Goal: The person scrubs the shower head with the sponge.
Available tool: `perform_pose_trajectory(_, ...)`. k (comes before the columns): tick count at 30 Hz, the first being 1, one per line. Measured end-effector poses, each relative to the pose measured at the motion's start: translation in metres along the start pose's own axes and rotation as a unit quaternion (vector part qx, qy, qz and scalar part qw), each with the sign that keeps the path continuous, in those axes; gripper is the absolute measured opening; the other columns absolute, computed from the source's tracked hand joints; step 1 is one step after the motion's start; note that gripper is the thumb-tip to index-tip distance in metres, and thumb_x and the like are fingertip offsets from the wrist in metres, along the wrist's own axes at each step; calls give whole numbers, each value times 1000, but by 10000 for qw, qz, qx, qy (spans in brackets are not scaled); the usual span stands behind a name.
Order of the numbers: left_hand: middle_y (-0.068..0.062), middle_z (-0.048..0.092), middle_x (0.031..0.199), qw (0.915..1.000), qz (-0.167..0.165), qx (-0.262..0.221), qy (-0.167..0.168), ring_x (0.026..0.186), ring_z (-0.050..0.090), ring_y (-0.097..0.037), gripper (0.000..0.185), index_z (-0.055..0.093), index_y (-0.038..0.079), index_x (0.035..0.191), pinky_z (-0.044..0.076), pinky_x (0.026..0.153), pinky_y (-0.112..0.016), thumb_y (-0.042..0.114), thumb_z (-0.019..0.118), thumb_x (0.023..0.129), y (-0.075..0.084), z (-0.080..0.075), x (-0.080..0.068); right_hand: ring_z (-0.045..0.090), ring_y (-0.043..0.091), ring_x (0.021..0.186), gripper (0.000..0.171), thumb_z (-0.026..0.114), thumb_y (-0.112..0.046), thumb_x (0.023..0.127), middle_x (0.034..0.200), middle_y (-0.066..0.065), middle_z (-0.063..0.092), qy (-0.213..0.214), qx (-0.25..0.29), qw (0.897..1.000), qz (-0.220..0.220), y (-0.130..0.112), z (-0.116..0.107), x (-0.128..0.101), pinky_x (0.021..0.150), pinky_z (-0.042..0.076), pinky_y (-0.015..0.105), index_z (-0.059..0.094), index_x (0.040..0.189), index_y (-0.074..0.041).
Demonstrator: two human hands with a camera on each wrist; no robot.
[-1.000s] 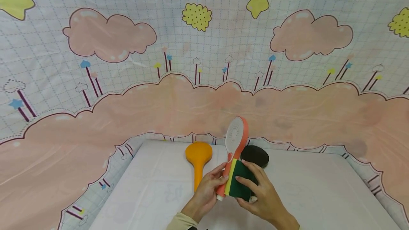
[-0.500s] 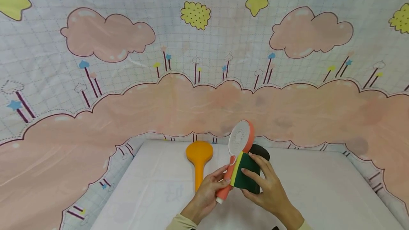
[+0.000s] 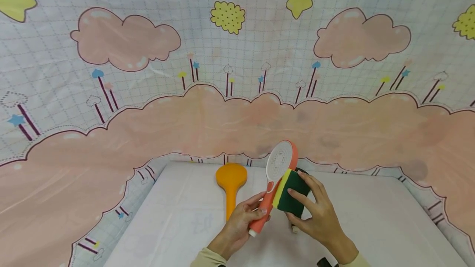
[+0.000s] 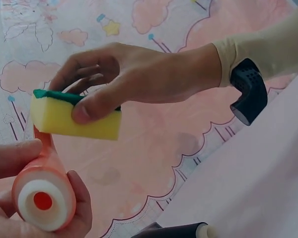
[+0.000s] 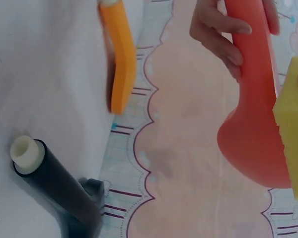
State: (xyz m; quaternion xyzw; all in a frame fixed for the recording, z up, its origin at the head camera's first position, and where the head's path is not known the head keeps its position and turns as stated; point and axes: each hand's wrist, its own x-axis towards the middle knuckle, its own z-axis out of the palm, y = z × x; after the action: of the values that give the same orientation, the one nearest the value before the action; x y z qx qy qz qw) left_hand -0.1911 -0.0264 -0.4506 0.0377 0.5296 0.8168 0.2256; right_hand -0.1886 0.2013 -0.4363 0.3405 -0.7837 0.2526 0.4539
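Observation:
My left hand (image 3: pixel 239 223) grips the handle of a coral shower head (image 3: pixel 279 160), its white perforated face turned up and to the left. The handle's white threaded end (image 4: pixel 42 201) points at the left wrist camera. In my right hand (image 3: pixel 326 217), pinched between thumb and fingers, is a sponge (image 3: pixel 293 193) with a green scouring side and a yellow side. Its yellow foam lies right along the shower head's edge, by the neck. The right wrist view shows the coral back of the head (image 5: pixel 251 148) beside the foam.
An orange shower head (image 3: pixel 231 178) lies on the white table (image 3: pixel 167 217), left of my hands. Behind the right hand is a black shower head (image 5: pixel 59 188), mostly hidden in the head view. A patterned cloth (image 3: pixel 237 127) rises behind the table.
My right hand has slid the sponge up and to the right, from the handle toward the shower head's neck. The left hand has tilted the shower head further right.

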Motion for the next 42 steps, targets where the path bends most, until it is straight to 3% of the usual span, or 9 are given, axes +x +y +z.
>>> perform_pose_trajectory(14,-12,53,136,9991,156,297,-240,105,60,-22,59,45,7,147,55,88,-27,3,63,91,-3,-13,-5,44,32,130,51,59,-55,90,139,26,51,138,57,9998,92,12,-11,9,117,27,17,71,113,-11)
perform_pose_trajectory(23,-9,57,126,9979,118,501,-399,88,65,-17,61,45,6,147,51,84,-25,6,65,89,-3,-21,-9,42,22,137,55,61,-57,88,141,27,49,76,342,9985,414,19,-20,11,111,30,13,70,116,-10)
perform_pose_trajectory(30,-7,58,123,9970,77,514,-568,87,64,-16,62,44,3,147,51,84,-24,6,66,89,-3,-24,-12,40,13,139,58,60,-58,88,144,25,48,47,534,9961,702,27,-26,11,103,34,9,69,117,-10)
perform_pose_trajectory(32,-6,58,122,9967,94,506,-621,87,64,-16,62,43,3,147,50,84,-24,7,66,89,-3,-25,-13,41,14,139,56,63,-55,87,144,26,47,54,633,9955,707,29,-27,11,103,35,10,69,118,-9)
perform_pose_trajectory(34,-5,59,120,9965,112,487,-670,87,64,-16,63,43,2,147,50,84,-24,8,67,89,-3,-26,-13,39,12,140,50,76,-42,83,146,25,46,-43,674,9941,843,30,-29,11,102,35,9,69,118,-9)
perform_pose_trajectory(39,-5,59,119,9969,110,447,-643,86,64,-15,63,43,1,146,50,83,-23,6,66,88,-2,-26,-14,34,8,142,65,87,-8,59,149,24,43,-314,593,9905,1201,28,-32,10,103,33,7,68,120,-10)
perform_pose_trajectory(42,-6,58,122,9973,85,421,-588,87,64,-16,62,44,2,147,51,84,-23,6,65,89,-2,-25,-13,35,10,142,56,87,-26,70,149,23,43,-303,561,9911,1169,27,-29,7,104,33,8,68,120,-11)
